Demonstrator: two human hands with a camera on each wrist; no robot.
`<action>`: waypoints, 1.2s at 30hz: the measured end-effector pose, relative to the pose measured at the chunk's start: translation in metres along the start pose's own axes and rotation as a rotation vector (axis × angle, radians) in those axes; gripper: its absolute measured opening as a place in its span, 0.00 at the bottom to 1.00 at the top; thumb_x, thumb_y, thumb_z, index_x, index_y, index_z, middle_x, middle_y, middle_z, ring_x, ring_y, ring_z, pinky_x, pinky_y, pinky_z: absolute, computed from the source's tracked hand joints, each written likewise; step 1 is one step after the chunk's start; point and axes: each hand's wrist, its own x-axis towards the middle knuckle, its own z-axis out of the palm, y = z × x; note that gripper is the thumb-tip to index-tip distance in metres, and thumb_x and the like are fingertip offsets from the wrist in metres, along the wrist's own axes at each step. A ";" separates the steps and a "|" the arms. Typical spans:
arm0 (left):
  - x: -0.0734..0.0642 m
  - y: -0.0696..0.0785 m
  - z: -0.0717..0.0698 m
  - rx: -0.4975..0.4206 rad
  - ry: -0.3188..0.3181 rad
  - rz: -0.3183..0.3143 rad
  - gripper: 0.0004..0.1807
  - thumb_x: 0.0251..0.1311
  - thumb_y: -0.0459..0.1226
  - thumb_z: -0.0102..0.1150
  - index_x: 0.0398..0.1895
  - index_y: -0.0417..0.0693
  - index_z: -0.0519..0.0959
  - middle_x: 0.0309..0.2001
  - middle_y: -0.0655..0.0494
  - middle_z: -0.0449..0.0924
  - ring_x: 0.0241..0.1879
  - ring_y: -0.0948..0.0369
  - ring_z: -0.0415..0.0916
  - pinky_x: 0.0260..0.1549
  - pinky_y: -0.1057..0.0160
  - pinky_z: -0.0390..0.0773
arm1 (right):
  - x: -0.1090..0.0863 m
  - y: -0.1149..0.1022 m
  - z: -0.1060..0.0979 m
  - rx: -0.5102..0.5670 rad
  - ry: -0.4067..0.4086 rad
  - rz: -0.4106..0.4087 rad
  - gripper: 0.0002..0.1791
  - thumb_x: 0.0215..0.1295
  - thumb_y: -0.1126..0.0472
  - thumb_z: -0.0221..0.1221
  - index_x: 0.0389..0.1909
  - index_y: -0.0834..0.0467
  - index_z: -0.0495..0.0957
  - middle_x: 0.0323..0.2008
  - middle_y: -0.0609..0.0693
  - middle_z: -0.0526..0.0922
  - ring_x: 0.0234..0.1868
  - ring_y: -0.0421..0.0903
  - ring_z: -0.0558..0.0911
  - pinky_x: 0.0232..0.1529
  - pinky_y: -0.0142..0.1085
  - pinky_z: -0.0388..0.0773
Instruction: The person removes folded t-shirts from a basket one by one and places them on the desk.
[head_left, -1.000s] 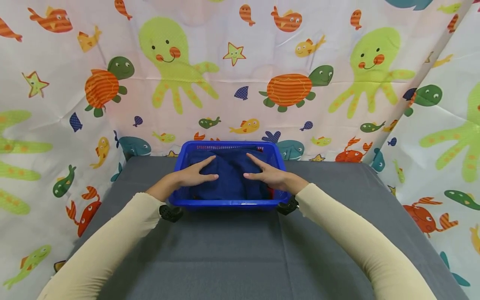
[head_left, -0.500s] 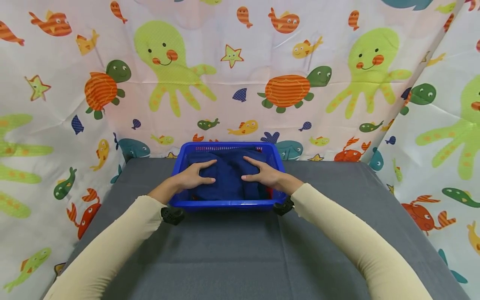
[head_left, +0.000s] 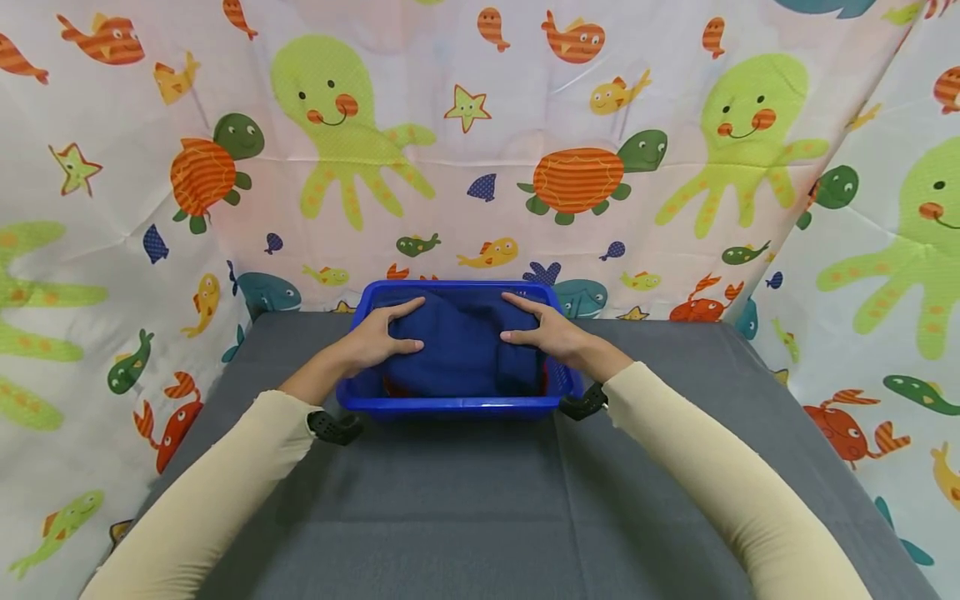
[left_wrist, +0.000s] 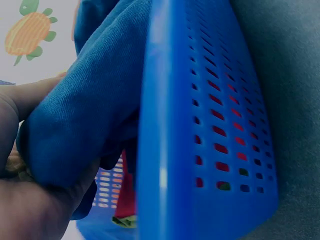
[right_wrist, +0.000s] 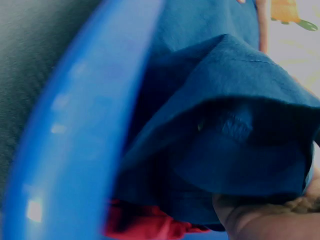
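The person's left hand (head_left: 375, 335) and right hand (head_left: 557, 335) pinch the navy cloth (head_left: 457, 346) at its nine and three o'clock sides; its folds could slip or sag open, being gripped only there; the red cloth (right_wrist: 140, 222) beneath might drag along; all this sits in the blue basket (head_left: 457, 407) at twelve o'clock on the desk (head_left: 450, 483), something green (left_wrist: 125, 221) included.

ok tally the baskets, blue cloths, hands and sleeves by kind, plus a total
Basket: 1
Blue cloth: 1
Left hand and right hand: 2
Left sleeve and right sleeve: 2
Total: 6
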 end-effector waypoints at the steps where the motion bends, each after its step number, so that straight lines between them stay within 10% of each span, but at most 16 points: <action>1: -0.001 0.002 -0.001 -0.001 0.004 0.010 0.42 0.70 0.36 0.60 0.82 0.57 0.51 0.82 0.43 0.45 0.78 0.39 0.53 0.72 0.38 0.62 | -0.002 -0.002 -0.002 0.017 -0.007 -0.006 0.42 0.71 0.57 0.62 0.80 0.38 0.52 0.82 0.53 0.44 0.77 0.61 0.58 0.76 0.59 0.59; 11: -0.010 0.018 -0.004 -0.005 0.027 0.099 0.41 0.69 0.37 0.62 0.81 0.60 0.54 0.81 0.46 0.49 0.77 0.41 0.54 0.73 0.39 0.62 | -0.012 -0.013 -0.020 0.191 -0.148 -0.064 0.42 0.76 0.62 0.56 0.82 0.38 0.46 0.79 0.55 0.52 0.76 0.60 0.61 0.73 0.58 0.64; 30: -0.015 0.064 -0.005 0.005 0.097 0.175 0.41 0.68 0.36 0.63 0.81 0.61 0.56 0.80 0.46 0.53 0.76 0.44 0.58 0.73 0.42 0.64 | -0.037 -0.050 -0.050 0.104 -0.075 -0.117 0.39 0.75 0.58 0.56 0.80 0.37 0.51 0.79 0.53 0.52 0.76 0.58 0.60 0.74 0.60 0.62; 36: -0.014 0.079 -0.001 0.018 0.088 0.214 0.41 0.68 0.37 0.62 0.81 0.61 0.55 0.80 0.47 0.53 0.77 0.45 0.58 0.73 0.43 0.64 | -0.048 -0.057 -0.062 0.085 -0.053 -0.126 0.38 0.75 0.59 0.55 0.80 0.36 0.52 0.79 0.52 0.51 0.75 0.57 0.61 0.67 0.46 0.73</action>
